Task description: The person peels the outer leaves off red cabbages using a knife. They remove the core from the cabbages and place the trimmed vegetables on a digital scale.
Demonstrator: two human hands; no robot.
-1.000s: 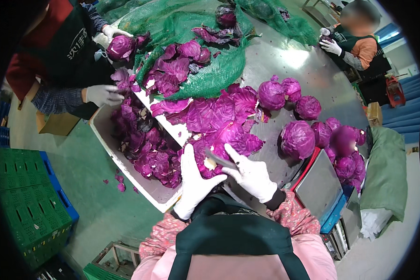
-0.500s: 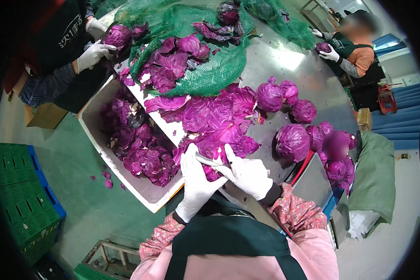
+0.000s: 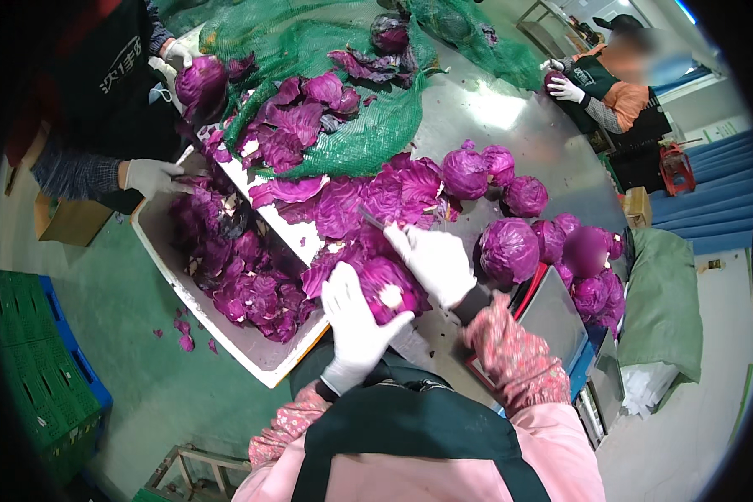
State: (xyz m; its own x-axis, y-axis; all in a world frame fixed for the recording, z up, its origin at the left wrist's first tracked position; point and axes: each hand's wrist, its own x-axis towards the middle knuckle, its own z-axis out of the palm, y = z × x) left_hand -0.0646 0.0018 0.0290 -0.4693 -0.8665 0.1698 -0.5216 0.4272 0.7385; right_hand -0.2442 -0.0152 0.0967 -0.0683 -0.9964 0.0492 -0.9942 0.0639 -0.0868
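Right in front of me is a red cabbage (image 3: 381, 289), its pale cut stem facing up. My left hand (image 3: 351, 322), in a white glove, holds it from the near left side, fingers along its side and thumb below the stem. In my gloved right hand (image 3: 435, 261) is a knife (image 3: 371, 219), mostly hidden by the fingers, its blade pointing to the far left over the leaves. Loose purple leaves (image 3: 368, 197) are heaped just beyond the cabbage.
A white bin (image 3: 263, 368) full of leaves stands at the left. Several whole cabbages (image 3: 510, 251) sit on the metal table to the right. Green netting (image 3: 360, 138) lies at the back. A co-worker's hand (image 3: 152, 177) reaches over the bin; another person (image 3: 619, 92) handles a cabbage.
My right hand has moved the knife away from the cabbage, up and forward. More of the cabbage and its stem shows. The left co-worker's near hand has dropped from a cabbage to the bin.
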